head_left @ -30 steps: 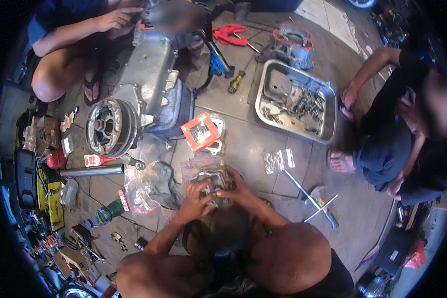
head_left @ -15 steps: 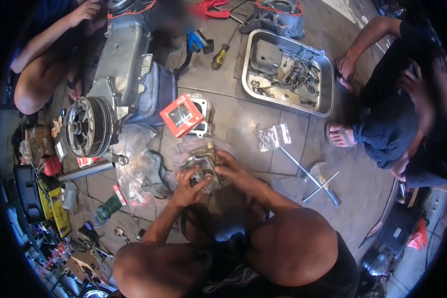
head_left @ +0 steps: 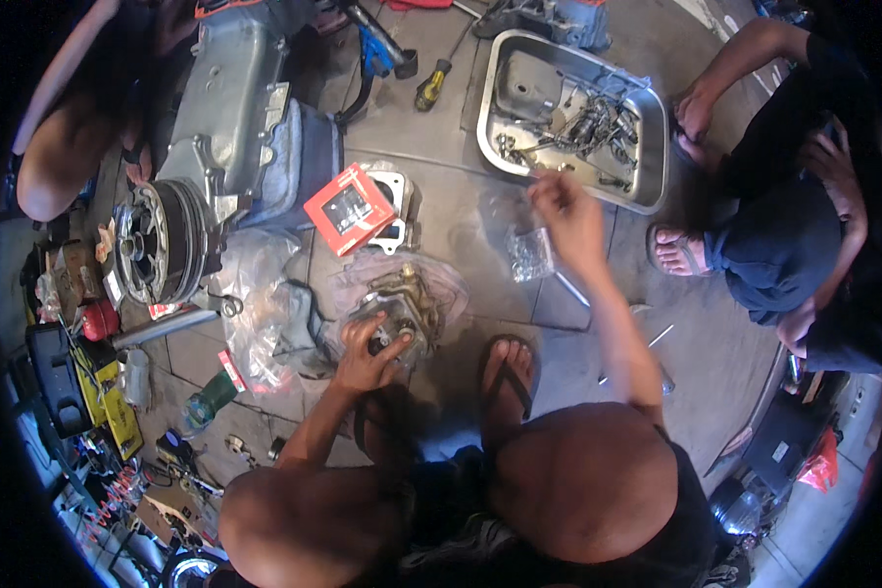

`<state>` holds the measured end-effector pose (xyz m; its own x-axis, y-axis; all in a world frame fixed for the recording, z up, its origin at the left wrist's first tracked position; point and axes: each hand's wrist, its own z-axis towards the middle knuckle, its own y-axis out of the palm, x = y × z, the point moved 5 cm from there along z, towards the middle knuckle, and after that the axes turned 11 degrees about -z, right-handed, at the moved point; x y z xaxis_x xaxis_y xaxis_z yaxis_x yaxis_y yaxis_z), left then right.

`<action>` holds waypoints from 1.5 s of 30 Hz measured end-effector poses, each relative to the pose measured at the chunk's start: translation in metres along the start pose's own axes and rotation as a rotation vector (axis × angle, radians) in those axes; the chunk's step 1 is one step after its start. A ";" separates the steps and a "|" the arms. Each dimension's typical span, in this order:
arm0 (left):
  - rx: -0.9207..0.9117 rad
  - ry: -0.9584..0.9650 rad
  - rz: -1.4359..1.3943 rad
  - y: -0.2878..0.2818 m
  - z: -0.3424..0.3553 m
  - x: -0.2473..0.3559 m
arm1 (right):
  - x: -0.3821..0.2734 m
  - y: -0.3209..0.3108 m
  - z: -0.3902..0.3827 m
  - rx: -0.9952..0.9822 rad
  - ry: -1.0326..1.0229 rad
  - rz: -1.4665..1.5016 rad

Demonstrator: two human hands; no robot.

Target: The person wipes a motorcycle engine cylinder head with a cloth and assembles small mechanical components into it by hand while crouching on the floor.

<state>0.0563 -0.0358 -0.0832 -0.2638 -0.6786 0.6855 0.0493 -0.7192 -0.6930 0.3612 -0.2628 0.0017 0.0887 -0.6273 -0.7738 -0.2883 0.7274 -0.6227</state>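
A metal engine cylinder head (head_left: pixel 404 296) rests on a pinkish cloth (head_left: pixel 449 284) on the floor in front of me. My left hand (head_left: pixel 366 361) grips its near side, thumb and fingers curled around it. My right hand (head_left: pixel 568 218) is raised at the near rim of the metal tray (head_left: pixel 578 196), its fingers bunched together. Whatever they may hold is too small to make out. Below that hand lies a small clear plastic bag (head_left: pixel 530 257). Inside the tray are a metal cover (head_left: pixel 527 86) and a heap of small metal parts (head_left: pixel 593 132).
To the left stands a large engine case (head_left: pixel 230 98) with a drum-like wheel hub (head_left: pixel 157 250). A red box (head_left: pixel 348 211) lies on a gasketed metal part (head_left: pixel 397 186). A yellow-black screwdriver (head_left: pixel 432 86) and a green bottle (head_left: pixel 209 402) lie around. People crouch at far left and right.
My right hand has left the cylinder head and moved forward and right to the tray. The left hand stays on the cylinder head. My view has shifted slightly.
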 end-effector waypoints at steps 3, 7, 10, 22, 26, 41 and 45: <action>-0.014 -0.016 -0.011 -0.004 -0.002 -0.002 | -0.011 -0.013 0.018 0.060 -0.036 0.000; -0.012 -0.030 -0.034 -0.005 0.001 -0.001 | -0.009 -0.008 0.016 0.086 -0.039 0.008; -0.013 -0.027 -0.006 -0.005 -0.001 -0.003 | -0.012 -0.003 0.006 0.051 0.067 0.083; 0.059 0.058 0.034 -0.017 0.014 0.013 | -0.210 -0.023 -0.131 -0.436 -0.903 0.943; 0.025 -0.013 0.013 -0.010 0.003 0.004 | -0.214 -0.021 -0.139 -0.424 -0.887 1.000; 0.008 -0.002 0.017 -0.005 -0.002 -0.002 | -0.212 -0.017 -0.142 -0.395 -0.889 1.043; 0.035 0.037 0.013 -0.005 -0.001 -0.003 | -0.207 -0.019 -0.140 -0.376 -0.885 1.044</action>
<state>0.0556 -0.0301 -0.0824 -0.2981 -0.6825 0.6673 0.0863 -0.7155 -0.6933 0.2143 -0.1855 0.1901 0.1990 0.6241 -0.7556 -0.8115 0.5372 0.2300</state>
